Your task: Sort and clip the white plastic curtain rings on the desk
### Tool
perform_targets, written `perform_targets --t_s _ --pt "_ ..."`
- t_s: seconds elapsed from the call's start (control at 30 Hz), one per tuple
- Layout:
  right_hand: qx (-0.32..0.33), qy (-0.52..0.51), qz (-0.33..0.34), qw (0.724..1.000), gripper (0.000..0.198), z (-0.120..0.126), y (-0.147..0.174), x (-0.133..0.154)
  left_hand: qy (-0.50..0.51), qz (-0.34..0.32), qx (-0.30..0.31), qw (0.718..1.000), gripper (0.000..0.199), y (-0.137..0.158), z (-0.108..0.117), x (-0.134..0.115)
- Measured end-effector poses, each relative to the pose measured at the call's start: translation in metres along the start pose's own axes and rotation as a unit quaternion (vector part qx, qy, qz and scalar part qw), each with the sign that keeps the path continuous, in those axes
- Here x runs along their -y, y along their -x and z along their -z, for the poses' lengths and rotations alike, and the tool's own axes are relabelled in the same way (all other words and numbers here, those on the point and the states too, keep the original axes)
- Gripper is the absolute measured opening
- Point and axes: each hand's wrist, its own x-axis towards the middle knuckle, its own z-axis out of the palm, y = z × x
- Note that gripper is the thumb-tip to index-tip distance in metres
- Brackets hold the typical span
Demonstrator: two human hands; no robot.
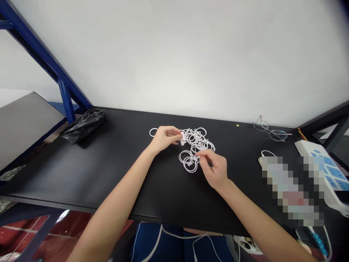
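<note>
A loose pile of thin white rings (200,145) lies in the middle of the black table, many of them overlapping, with small white pieces among them. My left hand (167,139) is at the pile's left side, thumb and fingers pinching a small white plastic piece (183,139); its exact kind is unclear. One more white ring (153,129) shows partly behind that hand. On the near right side of the pile, my right hand (214,167) is closed, its thumb and forefinger pinched at the edge of a white ring. The fingertips partly hide what they grip.
A crumpled black plastic bag (84,125) lies on the table's left end. Eyeglasses (269,131) rest at the back right, near a white power strip (327,171) and a blurred-out phone-like object (291,193). A white wall (174,65) stands behind the table.
</note>
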Motion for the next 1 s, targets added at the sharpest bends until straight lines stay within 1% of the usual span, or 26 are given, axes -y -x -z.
perform_targets --t_s 0.07,0.13,0.2,0.27,0.4,0.57,0.8,1.0 --pt "-0.022 0.007 0.001 1.000 0.015 -0.002 -0.001 0.000 0.006 0.002 0.011 1.000 0.030 0.001 -0.001 -0.001" --pt "-0.037 0.003 0.000 0.999 0.025 -0.004 -0.001 -0.001 0.001 -0.002 0.027 1.000 0.029 0.001 -0.001 0.000" --pt "-0.049 -0.001 0.017 0.999 0.033 -0.005 -0.002 -0.002 -0.007 -0.012 0.043 0.999 0.027 0.002 -0.002 0.000" --pt "-0.062 -0.001 0.039 0.997 0.035 -0.005 -0.003 -0.003 -0.012 -0.020 0.054 0.998 0.027 0.002 -0.004 0.001" --pt "-0.075 0.006 0.046 0.996 0.031 -0.005 -0.004 -0.004 -0.008 -0.030 0.062 0.998 0.026 0.003 -0.013 0.003" --pt "-0.070 0.005 0.048 0.996 0.025 -0.006 -0.005 -0.005 -0.007 -0.034 0.059 0.998 0.026 0.005 -0.022 0.006" --pt "-0.073 0.020 0.040 0.996 0.017 -0.007 -0.006 -0.007 -0.021 -0.035 0.058 0.997 0.024 0.006 -0.026 0.006" --pt "-0.076 -0.004 0.045 0.996 0.013 -0.008 -0.006 -0.009 -0.017 -0.031 0.061 0.998 0.024 0.006 -0.027 0.007"
